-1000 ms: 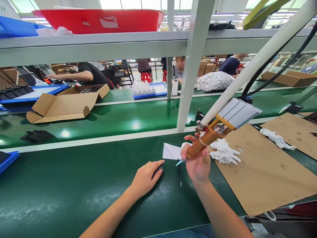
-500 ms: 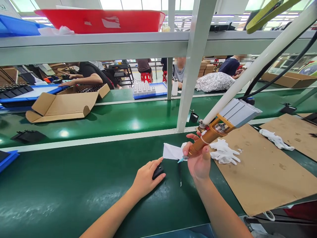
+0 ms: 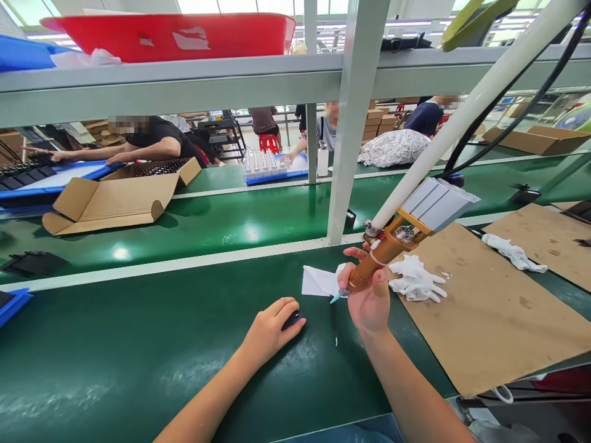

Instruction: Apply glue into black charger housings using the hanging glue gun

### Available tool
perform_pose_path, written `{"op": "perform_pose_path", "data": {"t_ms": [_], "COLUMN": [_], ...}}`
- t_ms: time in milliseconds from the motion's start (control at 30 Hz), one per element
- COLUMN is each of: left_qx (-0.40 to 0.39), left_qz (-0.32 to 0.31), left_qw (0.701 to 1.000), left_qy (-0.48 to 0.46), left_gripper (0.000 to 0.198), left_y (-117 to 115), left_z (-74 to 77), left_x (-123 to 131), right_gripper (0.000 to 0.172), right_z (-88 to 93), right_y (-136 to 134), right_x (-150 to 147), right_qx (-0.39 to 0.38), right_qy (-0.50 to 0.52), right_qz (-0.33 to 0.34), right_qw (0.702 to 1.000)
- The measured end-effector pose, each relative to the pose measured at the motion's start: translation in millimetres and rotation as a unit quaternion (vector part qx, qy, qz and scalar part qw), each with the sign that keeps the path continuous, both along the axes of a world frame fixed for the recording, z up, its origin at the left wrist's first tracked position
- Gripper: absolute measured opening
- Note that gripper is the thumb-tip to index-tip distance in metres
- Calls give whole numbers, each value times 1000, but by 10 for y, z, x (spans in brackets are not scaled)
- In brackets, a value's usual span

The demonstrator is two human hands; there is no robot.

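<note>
My left hand (image 3: 272,326) rests low over the green work surface, its fingers curled round a small black part (image 3: 292,320) that they mostly cover. My right hand (image 3: 370,304) is wrapped around a brass-coloured glue dispenser (image 3: 377,261), tilted with its light-blue needle tip (image 3: 337,297) pointing down and left. A gap separates that tip from the black part. Below the tip lies a thin dark tool (image 3: 335,323) with a shiny end. White paper (image 3: 318,281) lies behind it, partly hidden by my right hand.
A white pole (image 3: 429,144) and black cables (image 3: 512,120) slope down to the dispenser. White gloves (image 3: 415,280) lie on brown cardboard (image 3: 494,314) at right. A metal post (image 3: 347,135) and shelf beam (image 3: 184,89) stand ahead. Beyond are co-workers and an open carton (image 3: 115,200).
My left forefinger, stretched forward before, is now bent over the black part. My right hand keeps its grip on the dispenser. Across the line, a co-worker's hand has reached the tray of white pieces.
</note>
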State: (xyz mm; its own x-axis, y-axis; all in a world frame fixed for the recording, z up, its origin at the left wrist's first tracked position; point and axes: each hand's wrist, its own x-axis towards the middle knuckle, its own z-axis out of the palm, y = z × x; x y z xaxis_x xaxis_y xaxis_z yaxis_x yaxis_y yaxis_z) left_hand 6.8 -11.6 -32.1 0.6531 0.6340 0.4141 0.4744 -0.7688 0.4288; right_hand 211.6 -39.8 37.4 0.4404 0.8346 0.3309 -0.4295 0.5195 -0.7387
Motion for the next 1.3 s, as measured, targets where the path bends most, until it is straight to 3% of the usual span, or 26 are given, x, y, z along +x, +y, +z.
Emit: {"op": "perform_pose_path", "data": {"t_ms": [200,433,667,800,900,1067,1200,1300], "left_qx": [-67,-126,-104,-88,-70,-56,-58,-62], "left_qz": [16,19,31,33,43,60,60,56], "left_qw": [997,992,993,995,996,997,996,996], "left_qy": [47,17,43,44,34,13,6,5], "left_gripper": [18,35,42,45,39,36,37,37], "left_y": [-3,-16,-52,-56,-52,-54,-54,-49], "left_z": [95,-24,-68,-74,-88,-97,-107,-116], "left_x": [-20,-72,-70,-84,-90,-92,-86,-79], "right_gripper": [33,33,25,39,52,58,66,74], "right_z": [5,-7,-59,-176,-312,-467,-474,-462], "right_y": [15,38,150,262,359,513,583,546], "right_x": [5,23,142,290,449,723,887,920], "right_qx": [-11,-23,-52,-102,-133,-146,-153,-165], "right_qy": [-6,-33,-87,-150,-200,-249,-292,-317], "right_qz": [-7,-32,-148,-249,-284,-273,-252,-273], "right_qw": [1000,999,984,951,928,918,910,893]}}
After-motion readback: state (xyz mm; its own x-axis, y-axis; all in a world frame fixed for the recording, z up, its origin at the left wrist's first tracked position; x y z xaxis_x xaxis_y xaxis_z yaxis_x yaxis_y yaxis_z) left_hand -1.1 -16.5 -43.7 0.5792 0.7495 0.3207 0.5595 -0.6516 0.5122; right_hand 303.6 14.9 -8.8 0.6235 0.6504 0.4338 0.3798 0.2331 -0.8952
